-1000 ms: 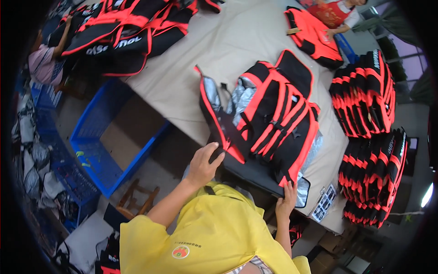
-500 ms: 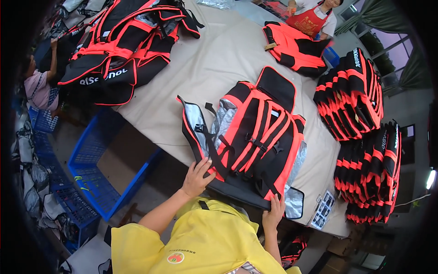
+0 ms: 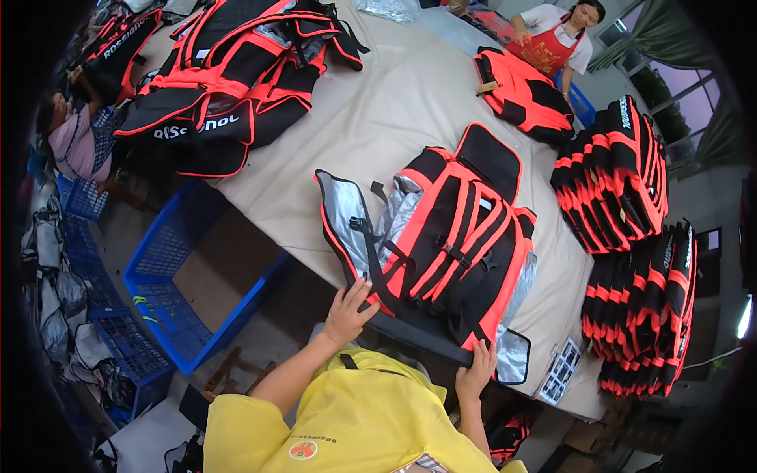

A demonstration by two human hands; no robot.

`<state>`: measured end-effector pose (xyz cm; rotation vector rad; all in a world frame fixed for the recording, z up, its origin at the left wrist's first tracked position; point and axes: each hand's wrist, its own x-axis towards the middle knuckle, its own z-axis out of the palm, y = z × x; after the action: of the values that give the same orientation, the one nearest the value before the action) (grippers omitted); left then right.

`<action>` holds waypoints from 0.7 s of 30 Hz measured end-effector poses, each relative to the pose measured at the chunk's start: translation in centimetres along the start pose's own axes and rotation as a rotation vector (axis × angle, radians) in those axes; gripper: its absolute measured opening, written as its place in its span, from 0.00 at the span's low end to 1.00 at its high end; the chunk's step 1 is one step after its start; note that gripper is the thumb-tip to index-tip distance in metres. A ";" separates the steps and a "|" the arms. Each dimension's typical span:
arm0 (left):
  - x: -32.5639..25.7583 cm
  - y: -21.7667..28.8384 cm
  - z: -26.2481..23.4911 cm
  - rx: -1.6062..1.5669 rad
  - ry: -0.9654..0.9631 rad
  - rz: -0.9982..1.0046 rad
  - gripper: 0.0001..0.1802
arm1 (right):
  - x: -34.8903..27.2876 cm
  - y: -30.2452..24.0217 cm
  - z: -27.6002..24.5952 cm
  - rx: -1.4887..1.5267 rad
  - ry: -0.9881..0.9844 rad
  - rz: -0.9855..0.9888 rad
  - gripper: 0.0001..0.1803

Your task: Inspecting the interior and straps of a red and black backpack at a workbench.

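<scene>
A black and orange-red backpack lies flat on the beige table in front of me, its silver-lined flap spread open to the left. My left hand rests on the bag's near left corner by a black strap. My right hand grips the bag's near edge next to a silver side flap. Both forearms come out of a yellow shirt at the bottom of the picture.
Stacks of folded black and orange bags stand at the right, another stack below them. More bags pile up at the far left. A person in a red apron works across the table. A blue crate sits on the floor, left.
The view has shifted, so the bag sits more to the right in the picture. Both hands stay on the bag's near edge, a little further along it.
</scene>
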<state>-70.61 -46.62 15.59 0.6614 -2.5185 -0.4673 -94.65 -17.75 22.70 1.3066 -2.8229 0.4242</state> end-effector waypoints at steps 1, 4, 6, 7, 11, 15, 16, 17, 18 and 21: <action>0.0 0.2 -0.1 -0.018 -0.009 -0.014 0.20 | 0.0 0.0 0.1 0.000 0.003 -0.002 0.41; 0.0 0.5 -0.4 -0.025 -0.028 -0.029 0.24 | -0.1 -0.3 -0.4 0.000 0.008 0.009 0.41; 0.1 0.5 -0.6 -0.016 -0.041 -0.018 0.26 | 0.1 -0.5 -0.9 -0.002 -0.029 -0.028 0.41; 0.0 0.4 -0.8 -0.012 -0.064 -0.027 0.26 | -0.5 -0.5 -0.9 0.000 -0.022 -0.014 0.41; 0.0 0.1 -1.3 0.005 -0.118 -0.022 0.28 | -4.5 -0.5 0.0 0.178 0.099 0.215 0.43; 2.8 2.7 -2.3 0.028 -0.116 0.051 0.28 | -10.2 1.1 3.6 0.353 0.094 0.681 0.43; 3.3 3.7 -3.0 0.022 -0.089 0.059 0.29 | -11.1 1.3 4.6 0.591 0.039 0.978 0.42; 3.7 4.0 -2.8 -0.016 -0.073 0.156 0.30 | -11.4 1.7 5.8 0.589 0.015 0.970 0.38; 4.5 4.7 -3.0 -0.018 -0.062 0.244 0.30 | -11.4 2.3 7.0 0.585 -0.004 0.965 0.35; 8.3 7.8 -3.6 0.089 -0.205 0.419 0.28 | -9.3 1.6 10.0 0.904 -0.024 0.947 0.24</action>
<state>-77.89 -45.31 24.99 0.1060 -2.7842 -0.2830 -88.64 -12.22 11.65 -0.2397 -3.1468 1.8023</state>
